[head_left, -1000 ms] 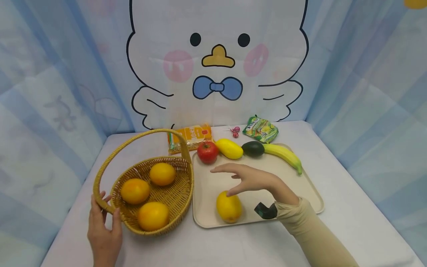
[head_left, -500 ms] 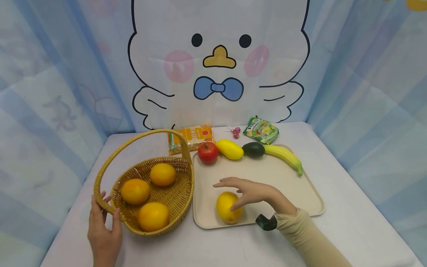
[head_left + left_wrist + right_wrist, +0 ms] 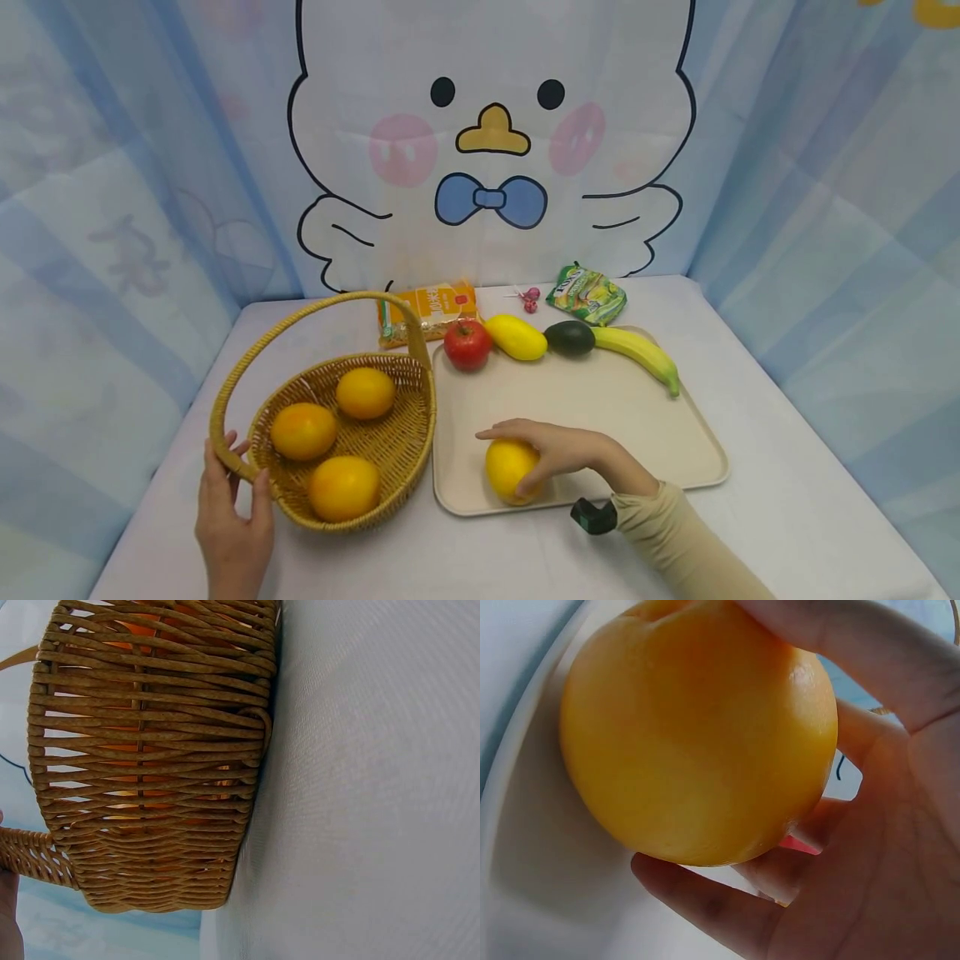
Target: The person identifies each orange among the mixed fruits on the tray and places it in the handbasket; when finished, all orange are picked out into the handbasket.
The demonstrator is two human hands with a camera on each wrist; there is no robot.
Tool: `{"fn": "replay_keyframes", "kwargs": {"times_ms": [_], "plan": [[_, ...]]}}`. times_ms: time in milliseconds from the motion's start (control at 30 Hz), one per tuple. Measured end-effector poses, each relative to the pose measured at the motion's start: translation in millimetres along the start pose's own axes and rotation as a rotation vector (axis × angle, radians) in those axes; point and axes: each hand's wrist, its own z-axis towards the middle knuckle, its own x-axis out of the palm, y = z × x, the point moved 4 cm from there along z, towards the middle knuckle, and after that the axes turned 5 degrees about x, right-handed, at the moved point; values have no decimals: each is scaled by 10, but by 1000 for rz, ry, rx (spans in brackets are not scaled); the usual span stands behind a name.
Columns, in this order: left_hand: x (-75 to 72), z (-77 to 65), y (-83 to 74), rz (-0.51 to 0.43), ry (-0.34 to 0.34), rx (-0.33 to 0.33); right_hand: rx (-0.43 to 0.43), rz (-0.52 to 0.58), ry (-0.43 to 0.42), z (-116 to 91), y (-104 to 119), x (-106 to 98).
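Note:
On the front left part of the beige tray [image 3: 600,408] lies a yellow-orange fruit [image 3: 506,468] that looks like a mango. My right hand [image 3: 562,450] grips it, thumb on the near side and fingers curled round the far side. In the right wrist view the fruit [image 3: 697,742] fills the grasp, its lower side close to the tray. My left hand [image 3: 234,521] holds the wicker basket [image 3: 405,467] at the foot of its handle [image 3: 247,358], thumb in front and fingers behind. Inside sit three similar fruits [image 3: 345,487]. The left wrist view shows mostly basket weave [image 3: 150,757].
Along the tray's back edge lie a red apple-like fruit [image 3: 467,344], a yellow oblong fruit [image 3: 517,337], a dark green avocado-like fruit [image 3: 570,337] and a banana [image 3: 637,350]. Behind are an orange packet [image 3: 438,308], lollipops [image 3: 530,300] and a green packet [image 3: 588,294].
My right hand has come down and slightly left from above the fruit and closed round it. The left hand and basket have stayed in place.

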Motion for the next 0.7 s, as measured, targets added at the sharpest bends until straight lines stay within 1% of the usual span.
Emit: {"fn": "replay_keyframes", "kwargs": {"times_ms": [167, 300, 533, 700], "plan": [[2, -2, 1, 4, 8, -6, 42, -2, 1, -8, -12, 4], [-1, -1, 0, 1, 7, 2, 84, -6, -10, -13, -29, -3], [-3, -4, -5, -10, 8, 22, 73, -22, -15, -7, -45, -5], [2, -11, 7, -9, 9, 17, 67, -21, -16, -22, -50, -6]]}}
